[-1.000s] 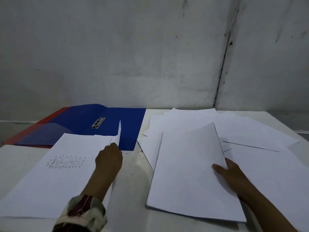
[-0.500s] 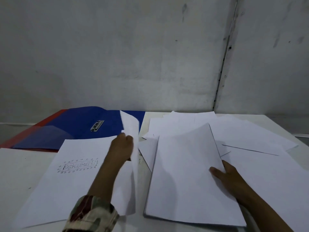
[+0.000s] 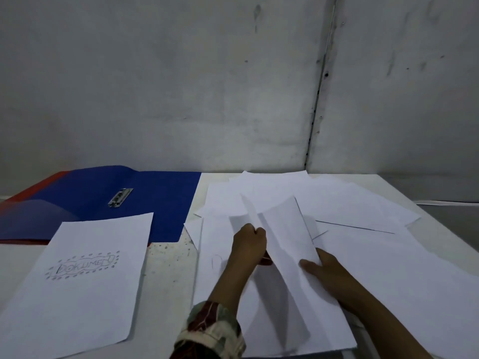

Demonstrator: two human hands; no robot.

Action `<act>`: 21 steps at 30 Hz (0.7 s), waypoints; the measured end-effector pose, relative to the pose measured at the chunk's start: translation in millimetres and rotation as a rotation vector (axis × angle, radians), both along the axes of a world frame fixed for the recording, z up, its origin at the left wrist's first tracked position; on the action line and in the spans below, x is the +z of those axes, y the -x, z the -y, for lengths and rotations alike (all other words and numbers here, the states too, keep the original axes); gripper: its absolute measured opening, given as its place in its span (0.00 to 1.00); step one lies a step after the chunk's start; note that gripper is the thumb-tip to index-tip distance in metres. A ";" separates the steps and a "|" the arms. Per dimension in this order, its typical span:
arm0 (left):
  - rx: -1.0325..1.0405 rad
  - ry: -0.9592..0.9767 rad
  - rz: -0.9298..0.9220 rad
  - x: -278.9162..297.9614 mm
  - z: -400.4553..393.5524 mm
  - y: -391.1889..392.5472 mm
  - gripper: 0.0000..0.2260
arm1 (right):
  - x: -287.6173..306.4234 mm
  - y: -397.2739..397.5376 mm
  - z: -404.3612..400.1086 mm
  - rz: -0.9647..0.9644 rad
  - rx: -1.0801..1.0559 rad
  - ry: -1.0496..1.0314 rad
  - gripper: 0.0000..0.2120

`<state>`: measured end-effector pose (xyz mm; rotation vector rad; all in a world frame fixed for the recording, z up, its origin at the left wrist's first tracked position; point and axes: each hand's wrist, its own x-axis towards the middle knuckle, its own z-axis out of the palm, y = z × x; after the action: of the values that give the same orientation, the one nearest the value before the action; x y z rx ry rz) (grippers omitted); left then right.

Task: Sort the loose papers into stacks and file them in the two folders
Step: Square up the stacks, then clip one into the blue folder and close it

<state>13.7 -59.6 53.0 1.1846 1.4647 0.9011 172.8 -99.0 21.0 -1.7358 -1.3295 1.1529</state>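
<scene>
White loose papers [image 3: 350, 208] lie fanned across the desk [image 3: 168, 257], right of an open blue folder [image 3: 155, 200]. Left hand [image 3: 250, 240] pinches one curling sheet [image 3: 280, 229]; right hand [image 3: 326, 270] grips its edge. One labelled sheet [image 3: 85, 268] lies below the folder, a red folder [image 3: 33, 185] beneath it. Nothing looks filed yet.

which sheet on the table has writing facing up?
The sheet lying alone at the left, in front of the blue folder: it bears a hand-drawn "DOKUMEN" label inside a dotted border. The sheets in the right-hand pile look blank.
</scene>
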 end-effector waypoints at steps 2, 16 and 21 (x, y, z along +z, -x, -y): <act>-0.030 0.042 0.079 -2.7 -0.3 -14.3 0.07 | 3.8 -1.6 0.5 -0.029 -0.012 0.040 0.18; -0.300 0.007 -0.262 -15.6 -8.9 -52.6 0.15 | -7.3 -19.8 -13.0 -0.247 -0.002 0.190 0.63; -0.346 0.067 -0.238 -15.9 -9.3 -49.6 0.15 | -1.5 -21.0 -14.0 -0.300 -0.003 0.224 0.46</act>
<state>63.2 -50.3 37.0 1.4768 1.4033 0.4846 193.8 -85.0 19.5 -1.6339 -1.0482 1.5405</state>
